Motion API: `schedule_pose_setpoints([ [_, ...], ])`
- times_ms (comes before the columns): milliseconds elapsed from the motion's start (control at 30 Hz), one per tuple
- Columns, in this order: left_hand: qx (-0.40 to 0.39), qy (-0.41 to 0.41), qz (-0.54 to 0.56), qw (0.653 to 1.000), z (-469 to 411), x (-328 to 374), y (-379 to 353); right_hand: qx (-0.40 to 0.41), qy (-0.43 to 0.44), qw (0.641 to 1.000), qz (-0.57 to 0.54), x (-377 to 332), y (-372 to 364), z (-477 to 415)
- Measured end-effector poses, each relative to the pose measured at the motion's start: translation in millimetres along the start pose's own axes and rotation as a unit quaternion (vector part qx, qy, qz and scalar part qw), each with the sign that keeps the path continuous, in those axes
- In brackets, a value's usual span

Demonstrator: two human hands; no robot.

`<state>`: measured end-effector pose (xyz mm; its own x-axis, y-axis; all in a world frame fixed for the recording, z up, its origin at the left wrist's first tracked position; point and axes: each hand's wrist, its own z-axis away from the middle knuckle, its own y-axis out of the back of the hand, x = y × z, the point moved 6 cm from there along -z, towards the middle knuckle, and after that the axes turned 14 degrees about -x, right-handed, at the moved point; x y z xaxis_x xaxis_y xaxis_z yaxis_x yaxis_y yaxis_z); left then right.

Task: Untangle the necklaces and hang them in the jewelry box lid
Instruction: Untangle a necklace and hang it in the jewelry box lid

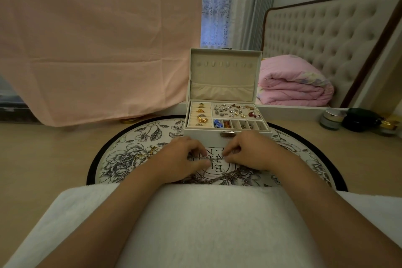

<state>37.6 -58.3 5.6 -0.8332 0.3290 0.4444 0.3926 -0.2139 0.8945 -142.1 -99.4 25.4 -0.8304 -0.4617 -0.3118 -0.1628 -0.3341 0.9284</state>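
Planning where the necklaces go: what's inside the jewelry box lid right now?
In the lid, a row of bare hooks above a gathered pocket. Nothing hangs from them. The pocket's contents are hidden.

I am in a bedroom at home. Off to my right stands a tufted beige headboard (pixel 322 45) with a folded pink quilt (pixel 291 85) lying in front of it. Grey and lace curtains (pixel 217 4) hang over a window. I sit at a pale wooden tabletop (pixel 54 159) carrying small cosmetic jars (pixel 330 118) and an open jewelry box (pixel 224 93) of rings and earrings.
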Motion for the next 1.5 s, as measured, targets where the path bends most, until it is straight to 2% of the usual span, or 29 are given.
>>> schedule_pose_setpoints([
  [200, -0.005, 0.003, -0.037, 0.999, 0.8, 0.9, -4.9, 0.009, -0.002, 0.998, 0.058, -3.7, 0.3, 2.6],
  [400, 0.004, 0.005, -0.035, 0.999, 3.9, -2.3, -5.7, 0.09, 0.015, 0.994, 0.06, -10.6, 10.7, 8.3],
  [567, 0.021, 0.0, -0.028, 0.999, 5.7, -5.7, -4.0, 0.074, 0.007, 0.992, 0.101, -15.5, 8.3, 9.5],
  [633, 0.038, -0.011, -0.02, 0.999, 7.1, -8.6, 1.6, 0.055, 0.039, 0.997, 0.045, -22.0, 7.4, 8.3],
  [733, 0.045, -0.022, -0.036, 0.998, 8.9, -13.3, 5.9, -0.034, 0.095, 0.993, -0.063, -38.7, -4.2, 4.3],
  [833, 0.035, -0.032, -0.042, 0.998, 8.5, -15.2, 2.8, -0.107, 0.106, 0.987, -0.051, -47.9, -21.6, 0.9],
  [1000, 0.066, -0.029, -0.052, 0.996, 6.8, -15.8, 5.2, -0.091, 0.108, 0.987, -0.083, -41.1, -21.2, -0.3],
  [1067, 0.074, -0.025, -0.059, 0.995, 6.1, -16.0, 4.8, -0.069, 0.105, 0.982, -0.142, -35.0, -15.3, 1.5],
  [1133, 0.08, -0.017, -0.055, 0.995, 4.9, -17.2, 3.5, -0.039, 0.108, 0.957, -0.265, -29.7, -7.9, 3.9],
  [1233, 0.089, -0.006, -0.061, 0.994, 3.7, -16.8, 3.0, -0.013, 0.146, 0.869, -0.472, -28.4, 1.8, 4.9],
  [1300, 0.091, -0.008, -0.083, 0.992, 2.5, -15.4, 2.1, 0.002, 0.171, 0.818, -0.549, -27.9, 6.1, 4.1],
  [1367, 0.099, -0.005, -0.072, 0.992, 2.3, -14.6, 2.3, 0.023, 0.174, 0.784, -0.596, -23.8, 9.6, 3.2],
  [1500, 0.11, 0.023, 0.14, 0.984, 7.5, -19.6, 6.9, 0.081, 0.149, 0.749, -0.64, -16.2, 14.8, 3.7],
])
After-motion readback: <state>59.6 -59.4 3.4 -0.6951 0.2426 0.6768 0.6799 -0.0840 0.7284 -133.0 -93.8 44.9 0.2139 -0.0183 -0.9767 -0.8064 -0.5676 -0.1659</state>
